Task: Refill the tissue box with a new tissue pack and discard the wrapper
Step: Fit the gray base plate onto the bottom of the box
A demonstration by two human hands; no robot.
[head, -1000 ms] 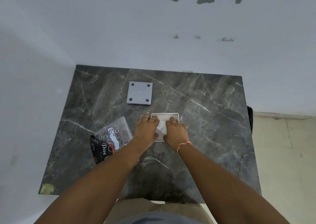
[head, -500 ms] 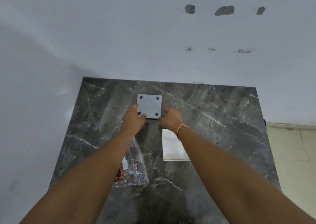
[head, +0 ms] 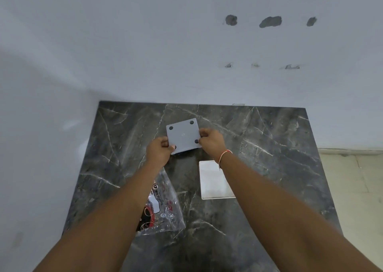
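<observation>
Both your hands, left (head: 158,150) and right (head: 211,140), have their fingers clamped on opposite edges of the grey base (head: 183,135), which is tilted and lifted off the table (head: 269,139) with its four dark feet facing you. The box (head: 214,181), already filled with white tissues, lies open-side up near your right forearm. Closing it with the base and discarding the wrapper (head: 163,207), lying beside your left forearm, appear to remain.

A plain, unfinished-looking room in a home is showing here: a dark grey marble-patterned table (head: 259,147) is standing against a bare white painted wall (head: 145,43). Rough patched holes (head: 270,21) are marking the wall, and pale beige floor tiles (head: 352,178) are lying beside the table.
</observation>
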